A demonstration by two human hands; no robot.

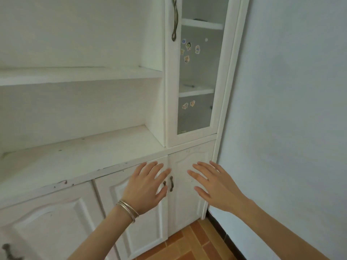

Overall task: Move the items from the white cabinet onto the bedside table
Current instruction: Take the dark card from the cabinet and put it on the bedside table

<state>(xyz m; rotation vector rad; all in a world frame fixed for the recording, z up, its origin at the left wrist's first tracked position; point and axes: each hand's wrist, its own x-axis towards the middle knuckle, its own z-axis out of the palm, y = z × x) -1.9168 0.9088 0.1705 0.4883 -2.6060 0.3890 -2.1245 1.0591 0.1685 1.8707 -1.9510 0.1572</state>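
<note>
Cabinet (78, 160), white, is seen from the head view filling the left and centre of the frame, set against a wall (291, 109) on the right. Open shelves are seen on its upper left, with a worn ledge below them. A tall glass door (195, 72) with a dark handle (174, 19) is seen at upper right; small stickers (188, 46) are stuck on the glass, and inner shelves are made out behind it. What lies on those shelves cannot be told.

Below the ledge, panelled doors are shown closed. Two dark door handles (171, 183) are seen side by side where two of these doors meet.

Left hand (145, 186) is held flat with fingers spread, in front of the door left of the handles, and nothing is gripped in it. Bangles (128, 210) are worn on its wrist. Right hand (216, 184) is likewise held open with fingers spread, in front of the door right of the handles, and nothing is held. Whether either palm touches a door cannot be told.

Orange floor tiles (187, 246) are seen at the bottom.
</note>
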